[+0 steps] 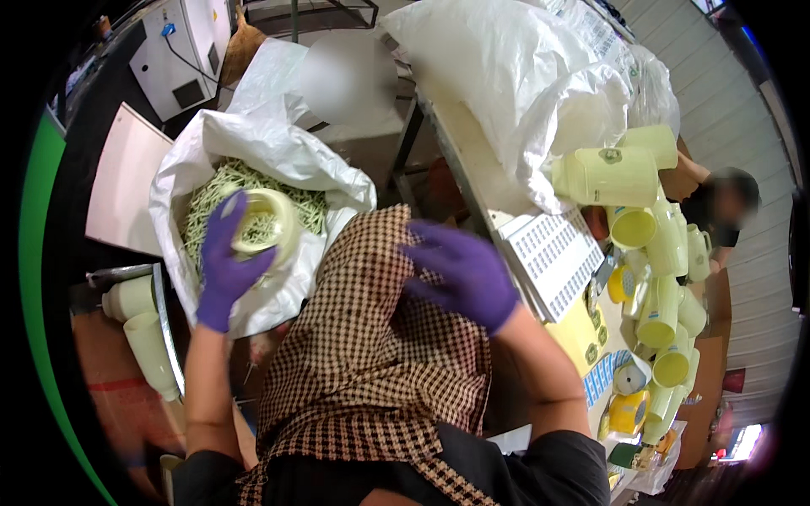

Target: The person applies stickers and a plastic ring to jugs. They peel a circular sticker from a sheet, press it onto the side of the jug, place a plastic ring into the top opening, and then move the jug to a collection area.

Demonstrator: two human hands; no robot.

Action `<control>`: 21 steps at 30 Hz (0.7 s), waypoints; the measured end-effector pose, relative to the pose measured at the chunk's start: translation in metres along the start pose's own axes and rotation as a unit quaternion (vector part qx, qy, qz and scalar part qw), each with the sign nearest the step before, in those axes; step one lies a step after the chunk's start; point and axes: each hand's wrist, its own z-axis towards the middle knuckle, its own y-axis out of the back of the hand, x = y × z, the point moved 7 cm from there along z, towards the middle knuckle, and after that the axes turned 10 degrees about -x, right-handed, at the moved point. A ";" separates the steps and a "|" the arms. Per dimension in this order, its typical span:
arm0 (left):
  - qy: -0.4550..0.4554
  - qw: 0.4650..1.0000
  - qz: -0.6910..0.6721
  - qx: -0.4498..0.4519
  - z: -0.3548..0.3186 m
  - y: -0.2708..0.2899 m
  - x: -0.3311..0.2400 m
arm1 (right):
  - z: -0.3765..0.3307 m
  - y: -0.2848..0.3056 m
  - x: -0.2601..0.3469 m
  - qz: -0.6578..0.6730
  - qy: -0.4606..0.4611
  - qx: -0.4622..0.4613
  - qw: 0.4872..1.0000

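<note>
Both hands wear purple gloves here. The left hand [226, 263] is raised over a big white sack [278, 160] and is clamped around one pale yellow-green cup [263, 221], fingers wrapped round its side with the open mouth facing up at the camera. That sack sits on the person's left and is packed with thin pale green handle-like pieces [221, 187], way too many to count.

The right hand [466, 271] is holding nothing; its fingers are spread loosely apart, and it hovers over the brown checked cloth [371, 354] covering the person's lap and chest, just left of a white perforated tray [553, 253] at the tabletop [468, 148] edge.

Off to the right there's a pile of matching pale cups [662, 253]. I count roughly ten or so, tumbled against each other, some mouth-up. Two yellow tape-like rolls [629, 411] lie lower down by the pile. Behind them, two bulging white plastic bags [523, 76] rest on the tabletop. Two more cups [143, 325] stand low on the far left. One other person [717, 211] is at the far right.
</note>
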 end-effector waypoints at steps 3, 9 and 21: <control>-0.023 0.998 0.062 -0.015 0.023 0.042 -0.015 | -0.010 0.110 -0.084 -0.223 -0.061 -0.177 0.957; -0.058 0.994 0.084 0.027 0.004 0.030 -0.048 | 0.015 0.143 -0.274 -0.556 -0.298 0.032 0.775; -0.006 0.997 -0.007 0.077 -0.065 0.000 -0.073 | -0.005 0.175 -0.172 -0.318 -0.217 -0.295 0.875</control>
